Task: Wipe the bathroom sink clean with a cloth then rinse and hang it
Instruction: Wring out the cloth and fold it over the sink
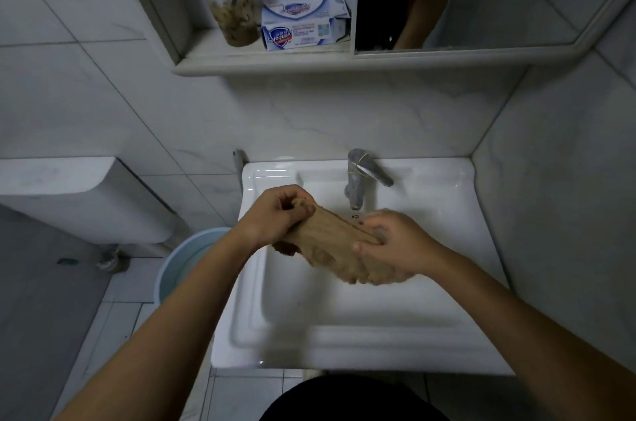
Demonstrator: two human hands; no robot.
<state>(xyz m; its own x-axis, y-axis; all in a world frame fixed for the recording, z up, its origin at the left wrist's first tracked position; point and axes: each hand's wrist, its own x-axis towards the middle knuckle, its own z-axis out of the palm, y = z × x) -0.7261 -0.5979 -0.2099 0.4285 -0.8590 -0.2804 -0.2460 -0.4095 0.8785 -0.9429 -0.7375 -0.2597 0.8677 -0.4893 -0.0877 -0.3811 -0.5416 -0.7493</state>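
Holding the brown cloth (328, 236) stretched over the sink (344, 348), just by the tap (358, 179); left grip (275, 214) and right grip (395, 245) each clamped on one end. Seemingly mid-rinse or wringing; wiping likely done, hanging yet to come.

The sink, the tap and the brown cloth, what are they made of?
The sink looks like glazed ceramic: white, smooth, shiny highlights on its rim. The tap looks like metal: grey, dully reflective. The cloth looks like soft fabric, maybe microfibre: tan, nubbly, bunching in folds.
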